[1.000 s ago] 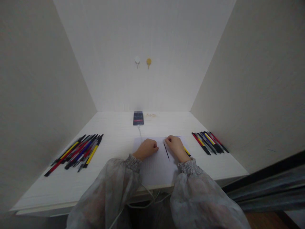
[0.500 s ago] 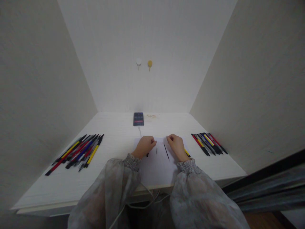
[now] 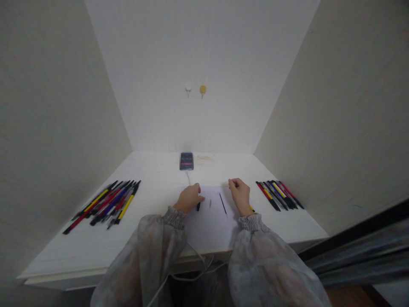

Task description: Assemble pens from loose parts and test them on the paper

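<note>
My left hand [image 3: 189, 198] rests on a white sheet of paper [image 3: 211, 224] with its fingers curled; what they hold, if anything, is hidden. A short black pen piece [image 3: 198, 207] lies right at its fingertips. Further right on the sheet are a tiny grey part [image 3: 210, 203] and a thin black refill [image 3: 223, 203]. My right hand [image 3: 239, 195] is closed in a pinch at the sheet's right side. It is closed around a yellow and black pen [image 3: 252, 208], whose end sticks out by the wrist.
Several pens in black, red, yellow and blue lie in a row at the left [image 3: 107, 204], and a smaller row lies at the right [image 3: 277, 194]. A phone [image 3: 186, 161] with a white cable stands at the back. Walls close in the white desk [image 3: 153, 238] on three sides.
My left hand has slid left off the middle of the sheet, uncovering the short black piece and the tiny grey part. My right hand has moved slightly back and right.
</note>
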Demonstrator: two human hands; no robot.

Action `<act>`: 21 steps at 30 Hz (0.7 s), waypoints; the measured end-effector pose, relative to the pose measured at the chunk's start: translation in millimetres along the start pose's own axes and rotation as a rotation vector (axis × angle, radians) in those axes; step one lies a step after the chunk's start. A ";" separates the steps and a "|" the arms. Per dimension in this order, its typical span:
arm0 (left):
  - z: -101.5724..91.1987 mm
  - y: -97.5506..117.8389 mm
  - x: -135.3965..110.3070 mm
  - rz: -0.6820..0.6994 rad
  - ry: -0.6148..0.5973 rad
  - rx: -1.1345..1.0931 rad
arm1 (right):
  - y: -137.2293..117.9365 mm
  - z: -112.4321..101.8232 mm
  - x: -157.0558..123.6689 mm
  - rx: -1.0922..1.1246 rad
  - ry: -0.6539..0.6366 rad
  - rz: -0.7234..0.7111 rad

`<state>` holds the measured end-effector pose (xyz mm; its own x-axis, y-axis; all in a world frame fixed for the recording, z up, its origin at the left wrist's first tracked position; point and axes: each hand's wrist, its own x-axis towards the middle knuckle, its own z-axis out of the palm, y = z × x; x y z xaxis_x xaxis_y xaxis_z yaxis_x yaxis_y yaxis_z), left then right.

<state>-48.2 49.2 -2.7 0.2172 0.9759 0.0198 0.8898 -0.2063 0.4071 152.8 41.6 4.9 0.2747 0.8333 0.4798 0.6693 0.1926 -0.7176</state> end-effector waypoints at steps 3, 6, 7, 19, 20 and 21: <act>0.5 -3.0 2.1 0.008 -0.014 -0.007 | 1.0 0.4 -0.1 0.003 -0.009 0.000; -1.4 -4.4 3.2 -0.005 -0.008 -0.010 | 1.9 0.9 -0.4 0.003 -0.030 -0.018; -2.2 -4.2 3.2 -0.006 -0.007 -0.014 | 1.8 0.9 -0.5 0.005 -0.036 -0.023; -0.2 -0.5 0.0 0.085 -0.036 -0.130 | 1.3 -0.4 -0.6 0.012 -0.034 -0.007; 0.0 -0.7 0.2 0.079 -0.039 -0.125 | 1.1 -0.6 -0.3 0.018 -0.033 0.001; 0.0 -1.0 0.3 0.075 -0.041 -0.119 | 0.6 -1.4 0.3 0.026 -0.030 0.011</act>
<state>-49.1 49.7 -3.1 0.2997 0.9539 0.0176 0.8169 -0.2661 0.5117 154.2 41.2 5.3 0.2606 0.8507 0.4566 0.6480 0.1965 -0.7359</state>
